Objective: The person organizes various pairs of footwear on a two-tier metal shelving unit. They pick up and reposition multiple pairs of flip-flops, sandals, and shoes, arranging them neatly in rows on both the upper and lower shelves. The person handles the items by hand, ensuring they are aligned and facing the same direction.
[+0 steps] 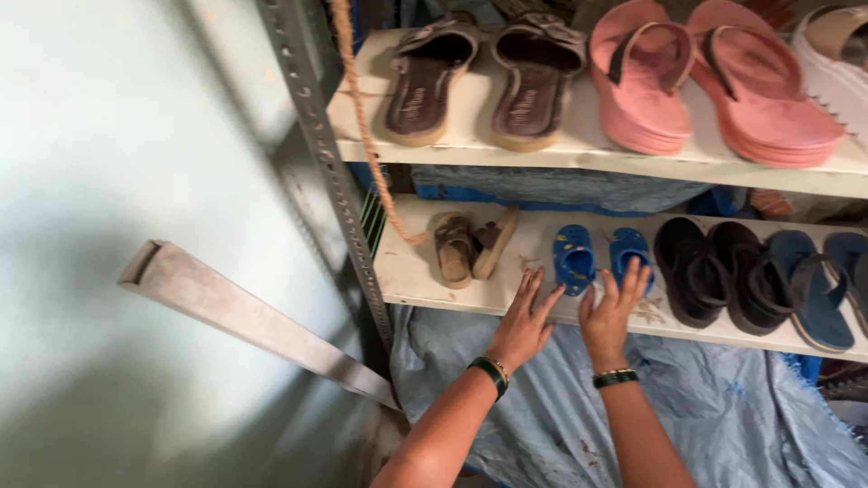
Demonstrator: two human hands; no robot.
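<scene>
A pair of small blue clogs [575, 258] stands on the lower white shelf [411, 271]. My left hand [525, 318] lies flat with fingers spread at the shelf's front edge, its fingertips just left of the left clog. Beside it, my right hand [613, 307] reaches up with fingers apart and touches the toe of the right blue clog [628, 248]. Neither hand grips anything. Each wrist wears a dark bangle.
Small brown sandals [470, 244] lie left of the clogs; black slippers [714, 271] and navy flip-flops [814, 289] to the right. The upper shelf holds brown sandals [479, 77] and pink slippers [705, 81]. A perforated metal post [330, 163], orange rope [366, 126], blue tarp [542, 416] and wall [117, 136] surround.
</scene>
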